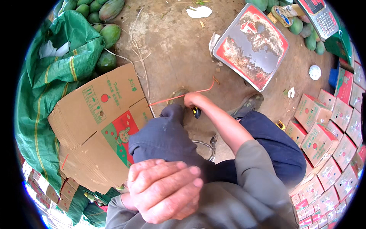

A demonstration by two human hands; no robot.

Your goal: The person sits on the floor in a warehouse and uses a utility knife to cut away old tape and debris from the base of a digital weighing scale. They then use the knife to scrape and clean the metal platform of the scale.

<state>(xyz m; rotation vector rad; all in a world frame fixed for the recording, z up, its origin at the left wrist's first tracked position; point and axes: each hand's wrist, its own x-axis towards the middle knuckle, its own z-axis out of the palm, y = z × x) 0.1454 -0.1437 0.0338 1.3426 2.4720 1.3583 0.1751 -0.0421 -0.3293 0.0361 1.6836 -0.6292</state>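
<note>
My right hand reaches down between my knees, fingers curled, with a black-and-yellow tool handle poking out beneath it; the rest of the tool is hidden. A thin red strap runs from the edge of the flattened cardboard cartons to that hand, and its loose end shows beyond. The stacked cartons lie flat at my left knee, printed in green and red. Raised close in front of my body, my left hand is closed, fingers bent together; its palm is hidden.
A scale platform with a dirty top stands at the far right, its keypad display beyond. Mangoes pile up at the back left beside a green woven sack. Packed cartons are stacked at right. White cord trails over the floor.
</note>
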